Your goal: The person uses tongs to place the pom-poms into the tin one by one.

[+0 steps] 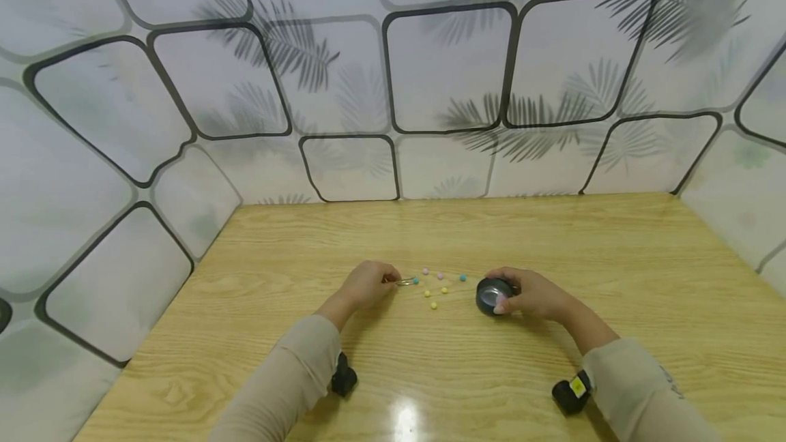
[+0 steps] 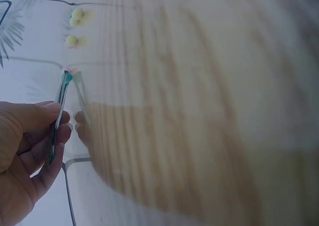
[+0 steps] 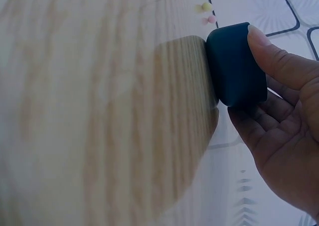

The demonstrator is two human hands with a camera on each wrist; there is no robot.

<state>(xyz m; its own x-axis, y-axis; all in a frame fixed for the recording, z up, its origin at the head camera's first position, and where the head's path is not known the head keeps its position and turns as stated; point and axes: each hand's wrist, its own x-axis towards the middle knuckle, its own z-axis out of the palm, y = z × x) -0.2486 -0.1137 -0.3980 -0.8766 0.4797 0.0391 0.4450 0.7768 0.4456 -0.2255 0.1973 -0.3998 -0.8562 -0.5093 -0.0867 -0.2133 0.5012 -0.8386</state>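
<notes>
My left hand (image 1: pixel 367 285) pinches a pair of metal tweezers (image 2: pixel 59 104) between thumb and fingers. At the tweezers' tips is a small blue bead (image 1: pixel 415 280), low over the wooden table. With thumb and fingers around its side, my right hand (image 1: pixel 535 296) holds a small dark round container (image 3: pixel 235 66) on the table. Its open top shows a silvery inside. Between the hands lie several loose beads: a second blue bead (image 1: pixel 462 278), two pink ones, including a pink bead (image 1: pixel 439 276), and three yellow ones, including a yellow bead (image 1: pixel 434 305).
The wood-grain table (image 1: pixel 393 360) runs back to a wall (image 1: pixel 451 74) papered with rounded outlines and leaf prints. Side walls flank it left and right. A black wrist camera (image 1: pixel 344 377) sits under the left sleeve, and another wrist camera (image 1: pixel 571 395) by the right sleeve.
</notes>
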